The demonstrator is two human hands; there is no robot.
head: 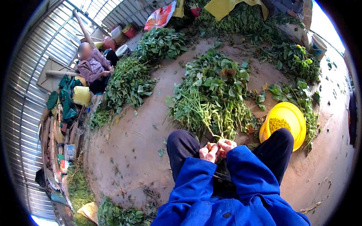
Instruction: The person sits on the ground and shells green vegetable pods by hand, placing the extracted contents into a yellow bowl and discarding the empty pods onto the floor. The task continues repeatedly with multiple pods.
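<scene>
My left hand [209, 152] is closed around the cut end of a plant stalk between my knees. Close against it, my right hand [226, 146] pinches the same green plant near its stem and pods. The leafy stalk stretches forward onto a large heap of pod-bearing bean plants [212, 84]. At my right knee a yellow plastic bucket [297, 124] tilts towards me, with yellow-green shelled beans [278, 125] inside. My fingers hide part of the stalk.
A co-worker [92, 65] sits at the left behind more bean plants [127, 87]. Another person [290, 8] is at the top right, near a white bucket [318, 46]. Wooden poles [52, 141] and a yellow jerrycan [82, 96] lie along the metal wall.
</scene>
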